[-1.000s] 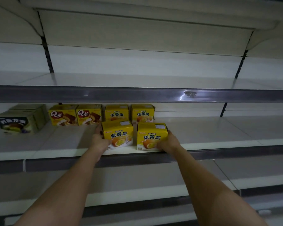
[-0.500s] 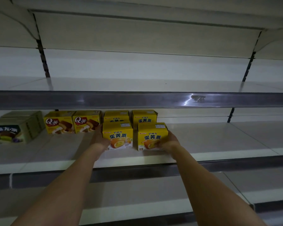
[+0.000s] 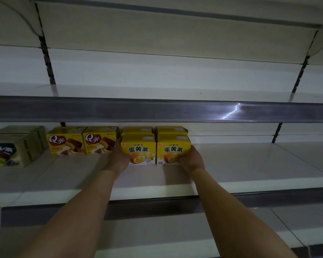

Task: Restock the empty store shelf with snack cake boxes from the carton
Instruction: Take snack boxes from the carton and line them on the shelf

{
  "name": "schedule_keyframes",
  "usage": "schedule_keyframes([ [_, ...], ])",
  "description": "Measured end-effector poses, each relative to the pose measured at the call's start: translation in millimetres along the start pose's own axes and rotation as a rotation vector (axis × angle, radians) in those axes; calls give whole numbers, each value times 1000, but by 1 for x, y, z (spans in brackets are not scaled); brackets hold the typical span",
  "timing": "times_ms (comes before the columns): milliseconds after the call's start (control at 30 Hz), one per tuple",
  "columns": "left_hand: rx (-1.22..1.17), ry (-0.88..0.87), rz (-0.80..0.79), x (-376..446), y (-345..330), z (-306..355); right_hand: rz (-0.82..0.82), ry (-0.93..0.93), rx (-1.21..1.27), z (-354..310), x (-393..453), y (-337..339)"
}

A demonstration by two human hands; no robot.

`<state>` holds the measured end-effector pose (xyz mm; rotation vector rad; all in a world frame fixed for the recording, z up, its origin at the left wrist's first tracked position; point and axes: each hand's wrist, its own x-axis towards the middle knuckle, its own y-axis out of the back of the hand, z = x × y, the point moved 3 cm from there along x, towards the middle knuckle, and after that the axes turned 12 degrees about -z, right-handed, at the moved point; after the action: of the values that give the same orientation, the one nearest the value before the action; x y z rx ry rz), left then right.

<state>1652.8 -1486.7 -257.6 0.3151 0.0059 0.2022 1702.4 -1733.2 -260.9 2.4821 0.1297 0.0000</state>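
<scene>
Two yellow egg-yolk-pie boxes stand side by side on the middle shelf (image 3: 231,170), their printed fronts facing out. The left hand (image 3: 117,159) lies against the left side of the left front box (image 3: 138,150), its fingers reaching back along that side between this box and the neighbouring Q-brand carton; the fingertips are hidden, so whether they curl round the box cannot be told. The right hand (image 3: 191,159) holds the right front box (image 3: 172,149) at its lower right corner, thumb across the front face and fingers wrapped round the right side. The two front boxes stand just beside each other, with only a thin dark seam between them.

Directly behind them, touching or nearly so, stand two more yellow boxes of the same kind: the left rear box (image 3: 137,130) and the right rear box (image 3: 171,129), of which only the tops show. To the left, in line with the rear pair, are two Q-brand chocolate pie boxes, the left one (image 3: 64,143) and the right one (image 3: 100,142), set close together. Further left, at the frame edge, a pale green pie box (image 3: 13,149) sits turned at an angle. Both bare forearms reach up from the bottom of the view over the grey shelf edge strip (image 3: 157,207). The upper shelf (image 3: 157,90) runs above, its front rail (image 3: 119,110) catching a streak of light.
</scene>
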Motion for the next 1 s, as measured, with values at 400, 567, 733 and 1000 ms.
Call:
schedule_keyframes([
  [400,160,-22,428,-46,-18,27,285,29,85,-26,-41,-5],
  [567,57,21,429,-45,-27,27,232,-41,361,-32,-49,-4],
  [733,109,122,292,-47,-30,29,73,-97,368,-39,-61,0],
  [1000,340,242,42,-60,-36,54,-99,-76,-89,-44,-77,30],
])
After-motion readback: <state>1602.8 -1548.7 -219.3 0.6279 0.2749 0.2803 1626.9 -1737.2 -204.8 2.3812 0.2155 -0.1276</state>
